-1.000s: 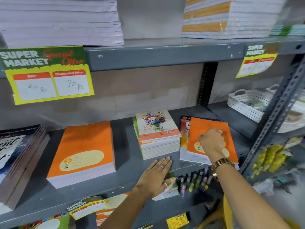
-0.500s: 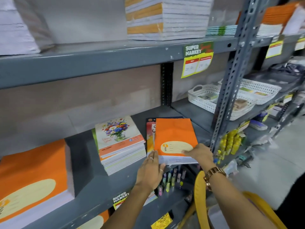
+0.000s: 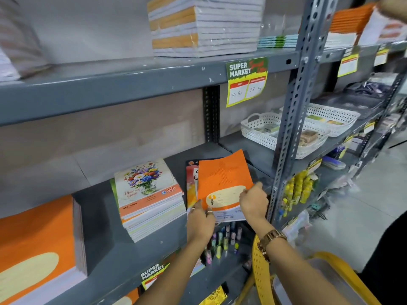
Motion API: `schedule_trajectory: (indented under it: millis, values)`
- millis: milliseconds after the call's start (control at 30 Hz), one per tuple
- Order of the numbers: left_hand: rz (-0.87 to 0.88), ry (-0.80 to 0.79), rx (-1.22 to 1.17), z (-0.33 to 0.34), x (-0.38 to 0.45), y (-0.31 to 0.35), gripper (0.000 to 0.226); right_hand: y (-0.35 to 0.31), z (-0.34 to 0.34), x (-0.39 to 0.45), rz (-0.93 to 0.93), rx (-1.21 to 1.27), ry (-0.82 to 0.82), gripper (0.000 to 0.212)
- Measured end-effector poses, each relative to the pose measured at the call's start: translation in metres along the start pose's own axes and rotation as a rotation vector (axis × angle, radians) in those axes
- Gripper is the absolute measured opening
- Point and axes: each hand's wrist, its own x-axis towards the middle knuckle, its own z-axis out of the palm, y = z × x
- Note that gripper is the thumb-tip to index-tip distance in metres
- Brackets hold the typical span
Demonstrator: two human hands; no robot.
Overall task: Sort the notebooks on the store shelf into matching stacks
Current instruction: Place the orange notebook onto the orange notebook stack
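An orange notebook (image 3: 223,180) with a cream label tilts up off a small mixed pile at the right end of the grey middle shelf (image 3: 105,245). My left hand (image 3: 201,222) grips its lower left corner and my right hand (image 3: 253,202) pinches its lower right edge. A red and dark notebook (image 3: 191,172) lies under it. To the left stands a stack of flower-cover notebooks (image 3: 147,194). A thick stack of matching orange notebooks (image 3: 37,245) sits at the far left.
A perforated steel upright (image 3: 295,119) stands just right of my right hand. White baskets (image 3: 264,133) sit on the adjoining shelf. Wrapped notebook packs (image 3: 204,25) fill the upper shelf. Pens (image 3: 222,243) hang below, and a yellow basket (image 3: 259,271) is near my right forearm.
The orange notebook's near edge has lifted off the pile and it has turned slightly. My view has swung a little further right and closer.
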Motion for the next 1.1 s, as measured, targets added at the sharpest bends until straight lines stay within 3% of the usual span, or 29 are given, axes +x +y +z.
schedule_trajectory:
  millis: [67,200,367,567,800,933,1100]
  values:
    - [-0.029,-0.001,-0.095,-0.005,0.000,0.004,0.040,-0.002,-0.004,0.003,0.004,0.165,0.034,0.028]
    - [-0.054,-0.047,-0.191,-0.015,-0.007,0.014,0.038,-0.007,-0.017,0.002,-0.042,0.267,0.119,0.026]
    - [0.006,0.002,-0.379,-0.032,-0.010,0.025,0.025,-0.025,-0.040,-0.004,-0.051,0.494,0.103,0.018]
    - [-0.013,0.180,-0.700,-0.091,-0.017,0.036,0.031,-0.059,-0.038,-0.034,-0.104,0.639,-0.028,0.012]
    - [-0.061,0.407,-0.668,-0.172,-0.044,-0.010,0.018,-0.108,0.003,-0.112,-0.091,0.784,-0.276,0.009]
    - [-0.155,0.551,-0.695,-0.219,-0.062,-0.049,0.030,-0.132,0.040,-0.158,-0.095,0.780,-0.429,0.010]
    - [-0.267,0.665,-0.696,-0.266,-0.088,-0.104,0.011,-0.151,0.090,-0.214,-0.061,0.772,-0.617,0.011]
